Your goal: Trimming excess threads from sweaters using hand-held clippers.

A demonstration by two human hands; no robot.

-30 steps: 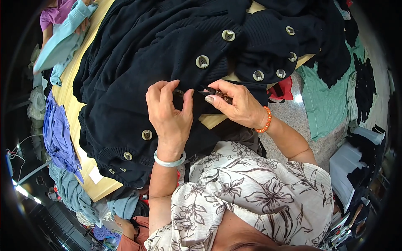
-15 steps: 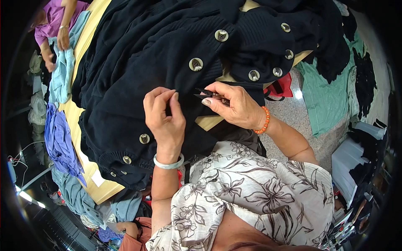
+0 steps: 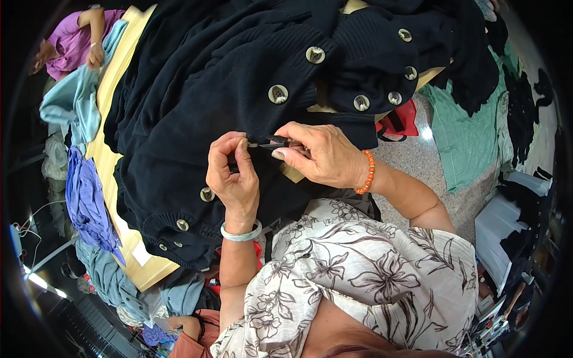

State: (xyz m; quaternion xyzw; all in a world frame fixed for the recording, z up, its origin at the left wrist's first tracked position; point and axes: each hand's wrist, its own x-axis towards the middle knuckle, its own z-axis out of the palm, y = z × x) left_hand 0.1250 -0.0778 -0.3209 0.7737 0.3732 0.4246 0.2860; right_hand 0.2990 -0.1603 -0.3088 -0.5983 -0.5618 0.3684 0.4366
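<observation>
A dark navy knitted garment [image 3: 185, 125] with ribbed bands and large round marbled buttons [image 3: 278, 94] lies spread in front of me. Over its middle, my left hand [image 3: 234, 173] pinches thumb and forefinger together. A tiny pale bit shows at those fingertips, too small to name. My right hand [image 3: 328, 156] is closed around small black thread snips [image 3: 276, 144]. Their blades point left and reach almost to my left fingertips; whether they touch cannot be told. Another button [image 3: 207, 194] sits beside my left wrist.
A pale wooden table [image 3: 113, 161] carries the garment. Purple cloth [image 3: 89, 206] and light blue cloth [image 3: 83, 98] hang at its left edge, where a co-worker in a purple top [image 3: 71, 39] handles the blue one. Green cloth [image 3: 462, 131] and a red bag [image 3: 401, 121] are at right.
My right hand has moved left and slightly down, bringing the snips to my left fingertips. The snips' blades have come closer together. The co-worker's light blue cloth has shifted left.
</observation>
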